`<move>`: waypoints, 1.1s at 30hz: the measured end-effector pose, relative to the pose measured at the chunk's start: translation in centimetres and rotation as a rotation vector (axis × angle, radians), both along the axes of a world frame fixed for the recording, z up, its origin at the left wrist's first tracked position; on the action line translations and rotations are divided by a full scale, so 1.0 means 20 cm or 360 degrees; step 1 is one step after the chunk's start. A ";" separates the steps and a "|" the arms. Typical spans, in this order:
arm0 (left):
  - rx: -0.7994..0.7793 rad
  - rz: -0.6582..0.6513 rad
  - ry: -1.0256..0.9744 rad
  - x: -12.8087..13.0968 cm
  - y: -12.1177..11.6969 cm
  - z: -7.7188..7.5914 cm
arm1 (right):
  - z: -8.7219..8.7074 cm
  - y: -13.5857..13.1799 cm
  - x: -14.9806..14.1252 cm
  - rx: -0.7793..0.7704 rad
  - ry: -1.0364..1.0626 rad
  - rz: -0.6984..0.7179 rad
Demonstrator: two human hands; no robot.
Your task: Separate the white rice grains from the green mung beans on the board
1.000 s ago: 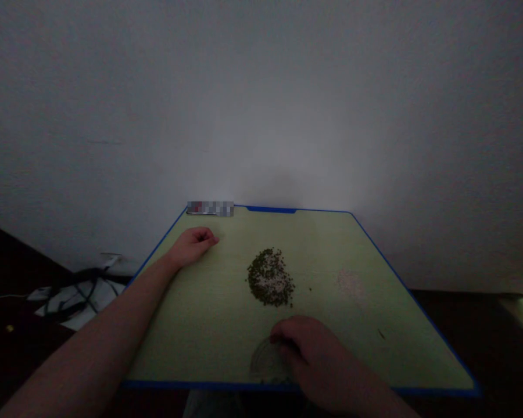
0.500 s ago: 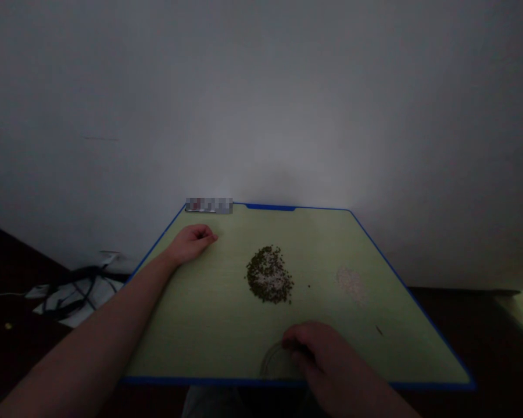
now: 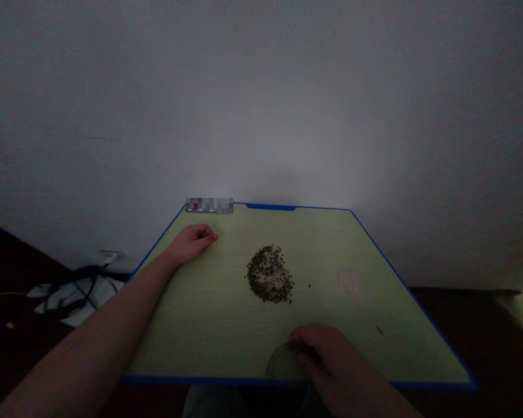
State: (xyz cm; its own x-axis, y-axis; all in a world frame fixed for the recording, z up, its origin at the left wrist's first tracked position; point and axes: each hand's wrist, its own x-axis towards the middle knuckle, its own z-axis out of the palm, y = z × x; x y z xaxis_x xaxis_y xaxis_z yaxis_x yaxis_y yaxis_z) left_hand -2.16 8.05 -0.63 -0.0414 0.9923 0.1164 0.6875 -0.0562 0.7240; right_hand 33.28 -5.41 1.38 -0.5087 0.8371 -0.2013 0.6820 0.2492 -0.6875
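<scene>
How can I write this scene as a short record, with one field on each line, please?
left hand: on the table, fingers curled, left of the pile; no held thing visible
right hand: at the near edge, holding a clear round container, partly hidden
pile: dark and pale grains mixed, mid-table
pale grains: thin patch, right of the pile
stick: thin, dark, nearer than the patch
background: plain wall
</scene>
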 end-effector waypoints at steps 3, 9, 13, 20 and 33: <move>0.0009 -0.0006 -0.0010 -0.01 0.00 -0.01 | 0.00 0.00 0.00 -0.0002 0.0010 0.0004; 0.0010 -0.0008 -0.0005 0.00 0.01 -0.01 | 0.05 0.01 -0.04 0.0050 0.0035 0.0022; -0.0003 0.0024 -0.0021 0.01 0.00 0.01 | 0.07 0.09 0.00 0.0190 -0.0002 0.0002; -0.0026 0.0010 -0.0077 0.00 0.01 -0.01 | 0.05 0.32 0.21 0.0522 -0.0128 -0.0417; -0.0021 0.0001 -0.0001 0.01 0.01 0.00 | -0.01 0.30 0.17 0.0345 -0.0096 -0.0316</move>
State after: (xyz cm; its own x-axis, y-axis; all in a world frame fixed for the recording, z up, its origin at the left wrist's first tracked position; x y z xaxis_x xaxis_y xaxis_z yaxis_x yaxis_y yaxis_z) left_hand -2.00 8.32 -0.59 -0.0420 0.9938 0.1032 0.6869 -0.0463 0.7253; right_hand 36.64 0.50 1.22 -0.3232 0.9458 -0.0315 0.7701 0.2435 -0.5896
